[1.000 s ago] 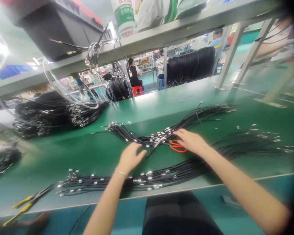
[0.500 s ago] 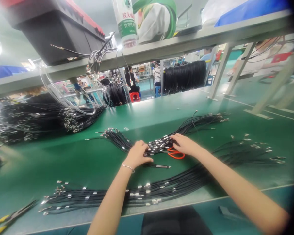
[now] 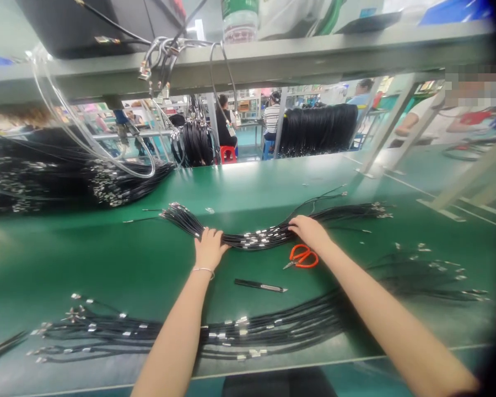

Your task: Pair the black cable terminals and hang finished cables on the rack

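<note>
Your left hand and right hand have drawn apart and now rest at two points along the black cable bundle, which lies in a shallow arc across the middle of the green bench top. Its crimped metal terminals are gathered along the centre span. Both hands lie palm down with the fingers together, pressed onto the cables. No pinch shows, and you cannot tell from this view whether any fingertips close beneath the bundle.

With the hands parted, the centre span now lies open between them. The orange-handled scissors, no longer under your right hand, sit uncovered just below it, blades toward lower left. A slim black tool with a metal end lies apart from the bundle, between your forearms.

A second cable bundle runs across the lower part of the frame, and a looser cable group spreads to the right. A large cable heap sits at upper left. Looped cables hang from the shelf above the bench. Seated co-workers appear in the distance, beyond the bench.
</note>
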`<state>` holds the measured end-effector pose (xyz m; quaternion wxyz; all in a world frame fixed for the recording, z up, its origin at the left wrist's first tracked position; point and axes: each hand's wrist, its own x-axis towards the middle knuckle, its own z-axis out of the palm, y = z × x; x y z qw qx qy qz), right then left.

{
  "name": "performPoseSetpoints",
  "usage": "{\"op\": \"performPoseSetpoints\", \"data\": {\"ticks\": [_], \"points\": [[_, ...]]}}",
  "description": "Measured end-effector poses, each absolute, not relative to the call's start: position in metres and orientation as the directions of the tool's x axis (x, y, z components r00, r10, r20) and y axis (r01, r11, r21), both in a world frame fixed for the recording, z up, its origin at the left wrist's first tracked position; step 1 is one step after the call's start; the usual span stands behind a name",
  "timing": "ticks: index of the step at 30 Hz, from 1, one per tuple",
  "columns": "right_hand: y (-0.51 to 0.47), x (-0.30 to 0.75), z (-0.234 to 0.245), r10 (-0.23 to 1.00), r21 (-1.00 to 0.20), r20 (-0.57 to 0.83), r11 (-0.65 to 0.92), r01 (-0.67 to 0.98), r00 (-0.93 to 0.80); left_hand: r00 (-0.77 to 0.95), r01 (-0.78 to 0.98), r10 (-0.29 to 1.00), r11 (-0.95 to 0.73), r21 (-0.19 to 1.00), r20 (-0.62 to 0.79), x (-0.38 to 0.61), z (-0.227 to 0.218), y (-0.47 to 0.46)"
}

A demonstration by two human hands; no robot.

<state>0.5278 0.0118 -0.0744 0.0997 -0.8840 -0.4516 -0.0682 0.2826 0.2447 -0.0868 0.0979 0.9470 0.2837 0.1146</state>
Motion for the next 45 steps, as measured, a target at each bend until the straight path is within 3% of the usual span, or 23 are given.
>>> {"op": "performPoseSetpoints", "data": {"ticks": [5,8,15,19,24,27,30,36,40,45], "points": [[0.04,0.506,-0.072,0.847,-0.11,0.218,-0.472,0.875,0.485,0.759,0.52,0.598,-0.795,0.312,0.258,0.286,-0.091,0.245],[0.054,0.493,-0.069,0.898,-0.108,0.175,-0.39,0.914,0.404,0.788,0.431,0.542,-0.824,0.366,0.291,0.284,-0.089,0.24],[0.066,0.492,-0.067,0.901,-0.144,0.133,-0.394,0.908,0.413,0.888,0.124,0.355,-0.798,0.59,0.293,0.279,-0.081,0.219],[0.059,0.494,-0.07,0.899,-0.217,0.143,-0.379,0.9,0.413,0.939,0.025,0.287,-0.61,0.792,0.191,0.284,-0.087,0.209],[0.055,0.493,-0.061,0.913,-0.336,0.158,-0.308,0.89,0.376,0.993,0.033,0.117,-0.158,0.987,-0.015,0.29,-0.086,0.201],[0.055,0.489,-0.051,0.913,-0.392,0.202,-0.257,0.883,0.355,0.998,0.052,0.016,0.079,0.996,-0.053,0.289,-0.08,0.197],[0.055,0.486,-0.04,0.881,-0.454,0.276,-0.234,0.86,0.385,0.998,0.064,-0.008,0.248,0.967,-0.064,0.289,-0.075,0.195],[0.033,0.491,-0.017,0.693,-0.563,0.457,-0.26,0.785,0.558,0.992,0.003,0.11,0.478,0.878,-0.063,0.292,-0.07,0.204],[0.012,0.494,-0.006,0.588,-0.604,0.499,-0.29,0.742,0.637,0.984,-0.062,0.171,0.563,0.824,-0.043,0.29,-0.067,0.208],[-0.004,0.466,-0.002,0.765,-0.639,0.384,-0.184,0.747,0.517,0.996,-0.041,0.089,0.554,0.831,-0.01,0.288,-0.066,0.201]]}}
